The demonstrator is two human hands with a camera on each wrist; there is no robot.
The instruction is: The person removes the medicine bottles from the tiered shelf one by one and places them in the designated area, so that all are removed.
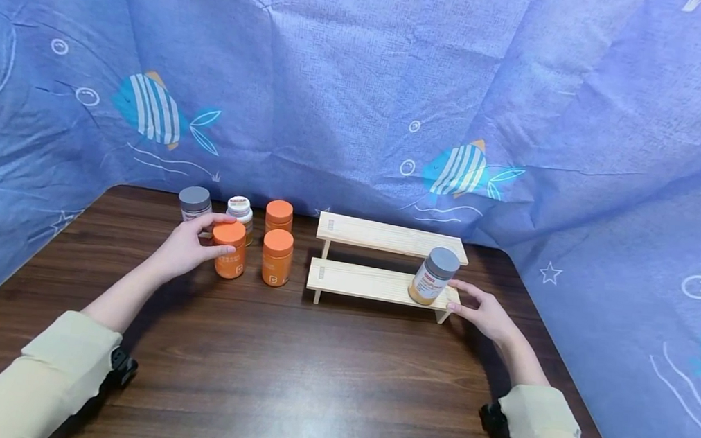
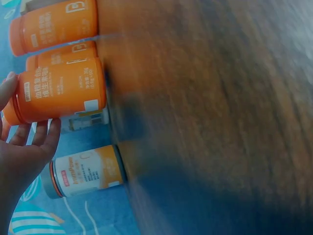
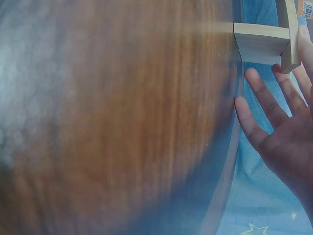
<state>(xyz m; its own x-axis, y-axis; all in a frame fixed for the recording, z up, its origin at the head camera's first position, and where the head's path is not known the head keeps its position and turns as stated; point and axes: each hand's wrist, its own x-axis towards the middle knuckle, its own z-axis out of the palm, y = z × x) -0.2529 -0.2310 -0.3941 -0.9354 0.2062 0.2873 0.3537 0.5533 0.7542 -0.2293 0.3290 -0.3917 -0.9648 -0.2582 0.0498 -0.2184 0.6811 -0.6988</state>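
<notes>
My left hand holds an orange-lidded orange supplement bottle at its upper part, thumb on the near side and fingers behind. In the left wrist view this upright bottle shows white print, the fingers curving along its side near the lid. A grey-lidded supplement bottle stands at the right end of the lower step of a two-step wooden rack. Beside that end is my right hand, its fingers spread and its thumb at the board's edge. The right wrist view shows these fingers extended near the rack's leg.
Two more orange bottles stand one behind the other, right of the held one. Behind my left hand are a white-capped bottle and another grey-lidded bottle. A blue fish-print cloth hangs along the back of the dark wooden table.
</notes>
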